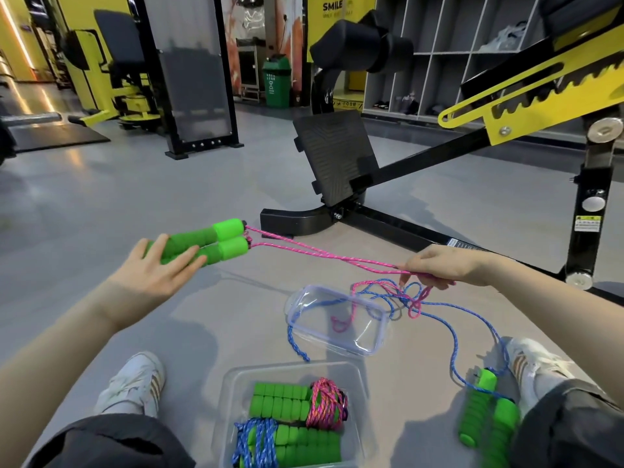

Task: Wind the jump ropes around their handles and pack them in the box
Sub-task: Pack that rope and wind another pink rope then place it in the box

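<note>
- Left hand [158,265]: wrapped round the paired green handles [209,243], held off the floor. Purpose: a firm core to wind onto.
- Right hand [435,265]: fingertips pinching the pink rope [354,260], drawn taut from the handle ends. Purpose: tension, so the turns should lie tight.
- Slack pink rope: below my right hand, tangled with the blue rope [297,347] over the clear lid [320,309]; probably needs freeing first.
- Blue rope's handles [486,417]: on the floor beside my right shoe, waiting their turn.
- Box [233,393]: between my feet, open, holding two wound ropes [324,403]; within easy reach for packing.
</note>
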The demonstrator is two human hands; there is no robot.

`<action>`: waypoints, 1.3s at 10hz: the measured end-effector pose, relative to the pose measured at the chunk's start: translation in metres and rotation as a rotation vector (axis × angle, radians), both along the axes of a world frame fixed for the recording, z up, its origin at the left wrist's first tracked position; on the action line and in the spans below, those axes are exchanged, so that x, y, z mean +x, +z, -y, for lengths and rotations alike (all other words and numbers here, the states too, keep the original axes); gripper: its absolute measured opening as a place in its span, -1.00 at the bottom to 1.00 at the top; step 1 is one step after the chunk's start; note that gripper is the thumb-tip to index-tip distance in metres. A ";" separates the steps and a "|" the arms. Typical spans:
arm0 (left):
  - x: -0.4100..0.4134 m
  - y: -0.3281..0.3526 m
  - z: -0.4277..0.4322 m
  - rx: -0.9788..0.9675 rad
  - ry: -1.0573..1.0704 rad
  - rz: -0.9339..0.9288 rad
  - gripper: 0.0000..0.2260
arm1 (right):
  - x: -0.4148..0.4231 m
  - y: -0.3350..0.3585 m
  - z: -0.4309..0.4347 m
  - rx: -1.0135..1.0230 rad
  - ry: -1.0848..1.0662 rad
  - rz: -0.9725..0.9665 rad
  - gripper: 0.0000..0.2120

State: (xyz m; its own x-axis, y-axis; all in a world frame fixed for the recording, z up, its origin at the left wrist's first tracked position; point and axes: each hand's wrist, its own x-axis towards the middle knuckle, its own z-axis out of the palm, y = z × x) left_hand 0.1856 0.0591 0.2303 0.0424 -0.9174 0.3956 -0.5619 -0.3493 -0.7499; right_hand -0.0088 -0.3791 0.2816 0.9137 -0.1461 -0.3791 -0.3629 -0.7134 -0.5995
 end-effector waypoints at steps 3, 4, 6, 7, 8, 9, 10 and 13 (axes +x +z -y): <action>0.010 -0.003 -0.016 -0.047 0.021 0.047 -0.59 | -0.004 -0.009 0.027 -0.682 -0.095 0.013 -0.82; 0.007 -0.005 -0.005 -0.078 0.035 0.012 -0.59 | 0.000 0.005 0.027 -0.882 -0.243 0.256 -0.71; 0.000 0.008 0.019 -0.153 0.241 -0.134 -0.29 | 0.027 0.082 0.007 -0.472 -0.529 0.987 -0.79; -0.003 0.009 0.029 -0.112 0.272 -0.140 -0.29 | 0.034 0.131 -0.016 -0.571 -0.453 1.197 -0.71; -0.009 0.008 0.037 -0.070 0.266 -0.147 -0.31 | 0.036 0.174 -0.033 -0.613 -0.406 1.378 -0.66; -0.014 0.012 0.045 -0.110 0.229 -0.156 -0.29 | 0.039 0.214 -0.045 -0.619 -0.318 1.530 -0.70; -0.020 0.014 0.052 -0.125 0.224 -0.182 -0.27 | 0.038 0.229 -0.046 -0.773 -0.533 1.410 -0.62; -0.029 0.025 0.073 -0.144 0.002 -0.078 -0.56 | 0.032 0.212 -0.049 -0.514 -0.419 1.132 -0.75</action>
